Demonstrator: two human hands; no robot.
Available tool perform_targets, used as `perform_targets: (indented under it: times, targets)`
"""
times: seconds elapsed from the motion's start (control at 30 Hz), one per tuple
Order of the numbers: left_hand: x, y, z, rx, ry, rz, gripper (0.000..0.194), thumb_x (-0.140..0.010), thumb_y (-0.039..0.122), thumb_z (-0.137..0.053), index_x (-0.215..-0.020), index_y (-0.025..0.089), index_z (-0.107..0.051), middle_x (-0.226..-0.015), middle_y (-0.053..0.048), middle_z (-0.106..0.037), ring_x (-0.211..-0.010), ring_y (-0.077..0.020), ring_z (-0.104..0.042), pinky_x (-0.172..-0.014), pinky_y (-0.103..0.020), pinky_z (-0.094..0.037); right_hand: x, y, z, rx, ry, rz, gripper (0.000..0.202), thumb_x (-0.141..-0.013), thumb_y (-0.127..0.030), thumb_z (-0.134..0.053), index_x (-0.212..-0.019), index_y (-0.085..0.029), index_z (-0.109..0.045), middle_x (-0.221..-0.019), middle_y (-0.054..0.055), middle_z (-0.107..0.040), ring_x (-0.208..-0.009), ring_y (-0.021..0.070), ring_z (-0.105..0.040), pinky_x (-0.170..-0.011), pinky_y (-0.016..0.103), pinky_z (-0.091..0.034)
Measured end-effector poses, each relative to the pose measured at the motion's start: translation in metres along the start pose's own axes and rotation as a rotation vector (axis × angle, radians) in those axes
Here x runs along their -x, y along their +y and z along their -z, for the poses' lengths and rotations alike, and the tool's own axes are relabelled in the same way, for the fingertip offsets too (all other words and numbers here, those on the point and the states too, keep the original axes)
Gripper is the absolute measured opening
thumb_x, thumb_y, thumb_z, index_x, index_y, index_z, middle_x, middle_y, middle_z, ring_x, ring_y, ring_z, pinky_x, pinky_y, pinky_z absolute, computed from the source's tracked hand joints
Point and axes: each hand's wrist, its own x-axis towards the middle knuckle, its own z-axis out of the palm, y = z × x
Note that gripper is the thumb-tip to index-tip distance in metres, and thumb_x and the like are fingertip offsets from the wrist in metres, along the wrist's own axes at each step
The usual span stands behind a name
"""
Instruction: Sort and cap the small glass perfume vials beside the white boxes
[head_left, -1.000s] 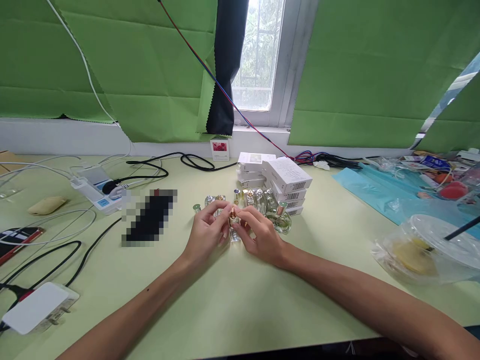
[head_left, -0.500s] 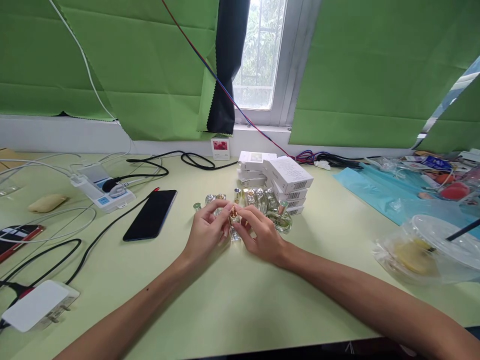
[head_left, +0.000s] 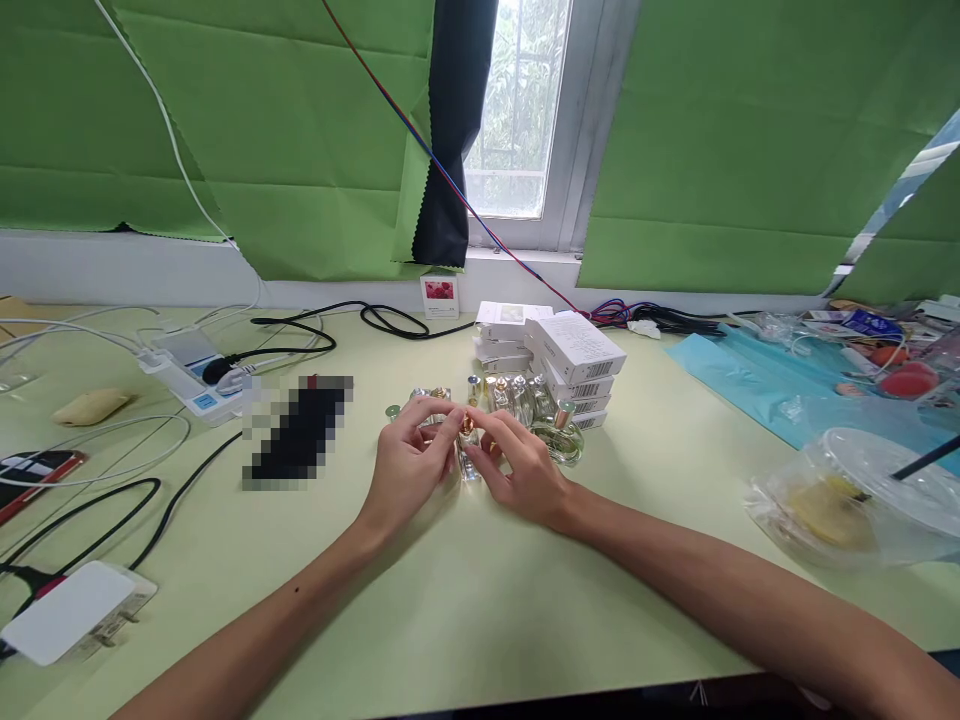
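A small clear glass perfume bottle [head_left: 470,462] with a gold-coloured neck stands upright on the table between my two hands. My left hand [head_left: 414,458] has its thumb and fingers pressed at the gold top from the left. From the other side, my right hand [head_left: 521,466] closes its fingers on the top and the bottle's right flank. Behind the hands stand several more glass bottles [head_left: 517,396], partly covered by my fingers. A rounder bottle with a green-topped cap [head_left: 564,414] leans just right of my right hand.
Stacked white boxes [head_left: 576,350] rise behind the bottles. A pixelated dark phone [head_left: 296,435], a power strip [head_left: 199,385] and cables lie to the left. On the right are a blue sheet [head_left: 742,375] and a lidded plastic cup [head_left: 862,490] with a straw.
My left hand's fingers have shifted slightly at the bottle's top. Both hands stay around the same bottle, and the other things keep their places.
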Motion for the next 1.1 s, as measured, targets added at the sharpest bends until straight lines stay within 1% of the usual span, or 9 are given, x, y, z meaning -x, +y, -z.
perform_targets:
  times: [0.07,0.23,0.3,0.5,0.63,0.83,1.0,1.1]
  targets:
    - [-0.0007,-0.0014,0.0005,-0.042,0.014,-0.054,0.019,-0.089,0.039,-0.068,-0.083,0.02,-0.069,-0.088,-0.001,-0.061,-0.051,-0.0055,-0.054,-0.042,-0.019,-0.043,-0.0002,-0.0004,0.0001,0.003,0.005,0.001,0.044,-0.101,-0.017,-0.05,-0.144,-0.023,-0.045,-0.1,0.006,-0.064,-0.07,0.0119,-0.06,-0.065,0.026,-0.059]
    - [-0.0015,-0.0046,0.0019,-0.162,0.045,-0.15,0.017,-0.09,0.037,-0.067,-0.085,0.021,-0.072,-0.091,-0.001,-0.06,-0.062,-0.0077,-0.058,-0.048,-0.018,-0.048,-0.0006,-0.0012,0.0008,0.002,0.003,-0.001,0.044,-0.1,-0.017,-0.051,-0.144,-0.022,-0.045,-0.1,0.006,-0.063,-0.066,0.011,-0.057,-0.062,0.025,-0.058]
    - [-0.0014,-0.0047,0.0033,-0.21,0.055,-0.176,0.017,-0.09,0.037,-0.067,-0.085,0.021,-0.073,-0.091,-0.002,-0.06,-0.063,-0.0079,-0.058,-0.049,-0.018,-0.048,-0.0003,-0.0009,0.0008,-0.002,0.005,0.0,0.045,-0.1,-0.017,-0.051,-0.144,-0.022,-0.045,-0.1,0.006,-0.063,-0.066,0.0109,-0.057,-0.061,0.024,-0.057]
    - [-0.0013,-0.0034,0.007,-0.307,0.033,-0.23,0.016,-0.093,0.034,-0.064,-0.088,0.021,-0.072,-0.094,-0.003,-0.06,-0.06,-0.0068,-0.056,-0.052,-0.02,-0.05,0.0012,0.0004,0.0001,0.021,-0.012,-0.017,0.045,-0.101,-0.02,-0.049,-0.146,-0.022,-0.043,-0.099,0.006,-0.063,-0.065,0.0108,-0.058,-0.061,0.025,-0.057]
    - [-0.0026,-0.0042,0.0077,-0.352,0.032,-0.285,0.014,-0.092,0.033,-0.065,-0.089,0.021,-0.072,-0.094,-0.002,-0.059,-0.061,-0.0072,-0.057,-0.053,-0.02,-0.05,0.0019,0.0014,-0.0008,0.012,0.002,-0.01,0.046,-0.101,-0.02,-0.051,-0.147,-0.022,-0.042,-0.097,0.006,-0.062,-0.066,0.0115,-0.058,-0.061,0.026,-0.057]
    - [-0.0038,-0.0041,0.0079,-0.367,0.023,-0.304,0.013,-0.092,0.033,-0.066,-0.089,0.021,-0.072,-0.093,-0.002,-0.059,-0.063,-0.0075,-0.058,-0.055,-0.021,-0.052,0.0036,0.0037,-0.0022,0.017,-0.004,-0.027,0.049,-0.102,-0.023,-0.05,-0.15,-0.024,-0.038,-0.1,0.007,-0.063,-0.067,0.0122,-0.059,-0.062,0.028,-0.059]
    - [-0.0028,-0.0045,0.0084,-0.338,0.02,-0.302,0.013,-0.092,0.032,-0.066,-0.09,0.021,-0.071,-0.095,-0.002,-0.059,-0.065,-0.0084,-0.06,-0.055,-0.021,-0.052,0.0032,0.0031,-0.0014,0.016,0.02,-0.018,0.048,-0.102,-0.023,-0.05,-0.149,-0.023,-0.039,-0.099,0.007,-0.064,-0.066,0.0119,-0.059,-0.061,0.028,-0.059]
    - [-0.0023,-0.0043,0.0074,-0.323,0.025,-0.3,0.012,-0.092,0.031,-0.065,-0.09,0.021,-0.071,-0.095,-0.002,-0.059,-0.064,-0.0078,-0.058,-0.055,-0.021,-0.052,0.0043,0.0035,-0.0016,0.025,0.013,-0.035,0.049,-0.102,-0.024,-0.051,-0.149,-0.024,-0.038,-0.101,0.008,-0.065,-0.066,0.012,-0.058,-0.061,0.028,-0.06]
